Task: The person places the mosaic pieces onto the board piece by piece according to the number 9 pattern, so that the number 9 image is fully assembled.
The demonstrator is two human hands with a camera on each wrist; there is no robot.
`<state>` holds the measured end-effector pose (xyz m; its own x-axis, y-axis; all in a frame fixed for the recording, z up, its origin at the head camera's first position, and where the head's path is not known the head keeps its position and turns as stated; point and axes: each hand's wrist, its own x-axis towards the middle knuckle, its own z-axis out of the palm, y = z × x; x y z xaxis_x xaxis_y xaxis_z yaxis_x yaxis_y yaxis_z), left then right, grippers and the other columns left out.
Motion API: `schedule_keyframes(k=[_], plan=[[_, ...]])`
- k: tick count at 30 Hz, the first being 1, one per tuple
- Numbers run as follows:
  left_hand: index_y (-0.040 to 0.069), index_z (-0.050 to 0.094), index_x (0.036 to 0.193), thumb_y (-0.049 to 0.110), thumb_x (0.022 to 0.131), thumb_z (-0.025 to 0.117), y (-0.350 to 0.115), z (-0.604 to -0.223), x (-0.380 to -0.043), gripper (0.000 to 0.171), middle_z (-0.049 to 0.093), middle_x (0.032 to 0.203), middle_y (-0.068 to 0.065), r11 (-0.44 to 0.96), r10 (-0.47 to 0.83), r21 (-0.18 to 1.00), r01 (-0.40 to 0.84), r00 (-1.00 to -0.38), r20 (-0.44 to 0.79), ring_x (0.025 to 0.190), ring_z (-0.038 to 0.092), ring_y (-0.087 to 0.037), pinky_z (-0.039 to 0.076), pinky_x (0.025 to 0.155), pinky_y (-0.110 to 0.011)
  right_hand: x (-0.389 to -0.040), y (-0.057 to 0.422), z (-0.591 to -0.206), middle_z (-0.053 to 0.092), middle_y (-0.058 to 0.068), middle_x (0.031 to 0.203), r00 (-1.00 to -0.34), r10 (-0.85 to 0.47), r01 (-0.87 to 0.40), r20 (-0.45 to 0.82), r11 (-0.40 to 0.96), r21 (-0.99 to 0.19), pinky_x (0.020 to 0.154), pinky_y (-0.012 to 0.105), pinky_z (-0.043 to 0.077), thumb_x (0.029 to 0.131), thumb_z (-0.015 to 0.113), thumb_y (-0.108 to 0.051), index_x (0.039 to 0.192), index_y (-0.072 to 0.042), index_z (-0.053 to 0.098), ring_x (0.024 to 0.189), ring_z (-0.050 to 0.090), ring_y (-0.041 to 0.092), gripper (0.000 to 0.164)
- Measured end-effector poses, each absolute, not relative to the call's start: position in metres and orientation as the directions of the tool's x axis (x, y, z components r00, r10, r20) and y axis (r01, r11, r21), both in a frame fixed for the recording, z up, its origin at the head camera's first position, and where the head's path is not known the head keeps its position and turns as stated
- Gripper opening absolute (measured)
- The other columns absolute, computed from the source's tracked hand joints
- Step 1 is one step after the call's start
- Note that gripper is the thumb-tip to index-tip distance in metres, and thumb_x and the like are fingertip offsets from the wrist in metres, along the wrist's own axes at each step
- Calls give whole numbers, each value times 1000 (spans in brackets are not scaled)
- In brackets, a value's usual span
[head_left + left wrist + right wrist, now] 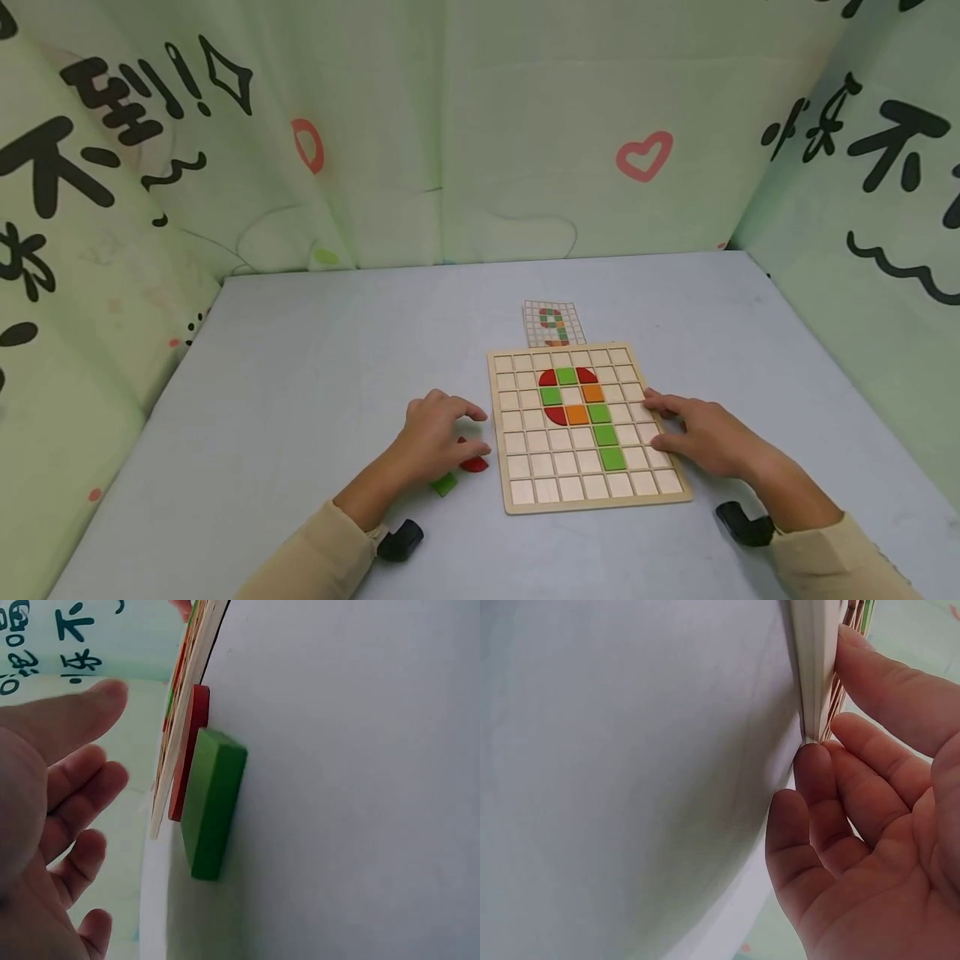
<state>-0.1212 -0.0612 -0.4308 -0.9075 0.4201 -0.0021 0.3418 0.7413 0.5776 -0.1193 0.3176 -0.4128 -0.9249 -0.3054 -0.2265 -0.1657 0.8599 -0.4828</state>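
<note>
A wooden grid board [592, 505] lies on the table with red rounded pieces, green squares and orange squares set in some of its cells. Its right edge is touched by the fingertips and thumb of my right hand [708, 433]. My left hand [431, 433] hovers beside the left edge, fingers loosely bent and thumb apart, with nothing between them. Under it lie a loose red piece [474, 465], partly covered by the thumb, and a green square block [444, 485]. In the left wrist view the green block [214, 810] stands out in front of the red piece [196, 712].
Behind the board, a small printed card [534, 321] shows a coloured grid pattern, its near edge meeting the board. The white table [360, 333] is bordered by pale green curtains [480, 150] at the back and sides. Each wrist carries a black camera [401, 540].
</note>
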Motion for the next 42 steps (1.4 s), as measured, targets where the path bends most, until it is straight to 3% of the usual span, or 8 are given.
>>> schedule_keyframes(k=[10, 22, 42], plan=[[16, 71, 111, 32, 79, 85, -67, -436, -115, 38, 63, 101, 8, 739, 472, 574, 353, -879, -67, 101, 50, -16, 35, 88, -42, -117, 319, -414, 44, 22, 150, -925, -309, -168, -222, 855, -490, 101, 65, 34, 89, 75, -28, 140, 3, 53, 134, 38, 51, 64], [15, 72, 108, 8, 83, 77, -78, -435, -115, 26, 65, 101, 8, 752, 486, 548, 366, -869, -87, 102, 51, -17, 34, 91, -47, -117, 318, -413, 45, 22, 149, -926, -312, -176, -213, 855, -487, 101, 64, 35, 90, 75, -26, 140, 3, 53, 134, 39, 51, 62], [16, 70, 103, 24, 84, 82, -75, -431, -121, 24, 62, 93, 6, 826, 404, 468, 315, -909, -101, 97, 50, -18, 36, 87, -46, -119, 320, -414, 44, 24, 149, -922, -326, -184, -210, 845, -502, 101, 64, 35, 90, 74, -26, 140, 3, 53, 133, 40, 52, 61]])
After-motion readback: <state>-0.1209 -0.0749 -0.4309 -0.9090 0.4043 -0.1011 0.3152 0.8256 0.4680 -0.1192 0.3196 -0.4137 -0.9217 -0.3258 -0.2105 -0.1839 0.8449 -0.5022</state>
